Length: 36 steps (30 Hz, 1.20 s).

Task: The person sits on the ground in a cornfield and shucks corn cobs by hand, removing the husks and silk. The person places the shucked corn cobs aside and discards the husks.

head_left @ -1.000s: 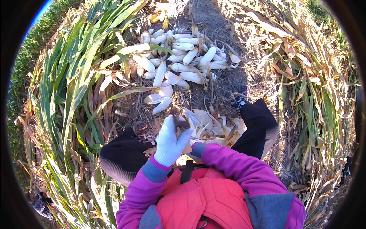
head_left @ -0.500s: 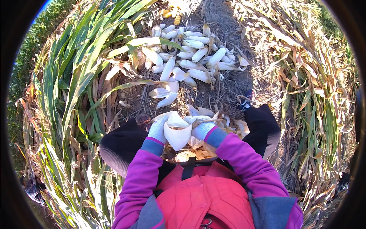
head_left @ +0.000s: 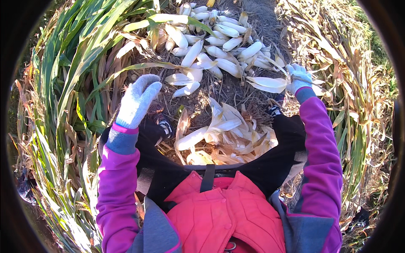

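My left hand [head_left: 139, 99], in a pale knitted glove, is raised over my left knee. Its thumb and fingers are apart, and nothing is in it. Out to the right, my gloved right hand [head_left: 299, 79] is closed on a pale corn husk [head_left: 268, 84] that sticks out to the left from the fingers. The gripped end is hidden by the glove. Loose dry husks [head_left: 228, 126] lie heaped on the ground between my legs, with a smooth whitish piece [head_left: 192, 139] along their left side. Beyond them is a pile of corn ears in white husks [head_left: 228, 44].
Green and drying corn stalks [head_left: 84, 63] are banked along the left. Dry stalks [head_left: 341, 84] line the right side. A bare yellow corn cob [head_left: 210, 3] shows at the top edge. My shoe [head_left: 165, 126] is beside the husk heap.
My hands were together over my lap, around a white husk. They have parted: the left moved up and left, the right far out to the right with a husk. The view has shifted too.
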Each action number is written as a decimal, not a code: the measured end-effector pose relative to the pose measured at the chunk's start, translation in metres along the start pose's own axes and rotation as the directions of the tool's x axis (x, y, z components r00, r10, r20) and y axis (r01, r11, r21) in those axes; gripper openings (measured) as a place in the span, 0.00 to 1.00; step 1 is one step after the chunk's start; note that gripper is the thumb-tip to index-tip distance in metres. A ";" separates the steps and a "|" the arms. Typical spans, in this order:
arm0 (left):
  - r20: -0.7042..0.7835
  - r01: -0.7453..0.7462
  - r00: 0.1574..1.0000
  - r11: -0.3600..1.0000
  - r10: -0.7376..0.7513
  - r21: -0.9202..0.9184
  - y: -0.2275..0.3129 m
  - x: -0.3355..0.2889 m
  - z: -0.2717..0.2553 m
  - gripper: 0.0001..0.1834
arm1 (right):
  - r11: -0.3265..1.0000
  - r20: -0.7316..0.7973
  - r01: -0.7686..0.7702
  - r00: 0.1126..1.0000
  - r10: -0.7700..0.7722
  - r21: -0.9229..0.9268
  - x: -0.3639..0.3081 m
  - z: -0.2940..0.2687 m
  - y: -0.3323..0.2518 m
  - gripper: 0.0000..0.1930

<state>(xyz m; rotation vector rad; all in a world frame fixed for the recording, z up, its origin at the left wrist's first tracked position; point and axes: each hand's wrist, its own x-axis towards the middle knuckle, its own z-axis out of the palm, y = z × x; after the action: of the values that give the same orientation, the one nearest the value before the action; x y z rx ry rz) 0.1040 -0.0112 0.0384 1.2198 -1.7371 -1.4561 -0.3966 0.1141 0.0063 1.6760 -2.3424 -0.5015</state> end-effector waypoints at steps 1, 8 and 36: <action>-0.023 0.008 1.000 1.000 -0.008 0.010 0.003 0.004 0.005 0.15 | 0.995 0.049 0.033 0.998 -0.038 0.091 0.001 0.006 -0.010 0.33; 0.142 -0.004 0.990 1.000 0.002 0.013 -0.016 0.019 0.025 0.14 | 0.749 0.106 0.503 0.796 -0.596 0.430 -0.030 0.086 -0.257 0.09; 0.470 -0.140 0.836 0.718 -0.283 0.682 -0.062 0.014 0.045 0.40 | 0.271 -0.519 0.877 0.458 -0.722 0.397 -0.046 0.023 -0.279 0.11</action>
<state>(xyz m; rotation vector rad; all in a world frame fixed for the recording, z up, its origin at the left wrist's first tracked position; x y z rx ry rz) 0.0770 -0.0032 -0.0343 1.2966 -2.8635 -1.2932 -0.1469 0.0793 -0.1248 3.0391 -1.2766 0.4641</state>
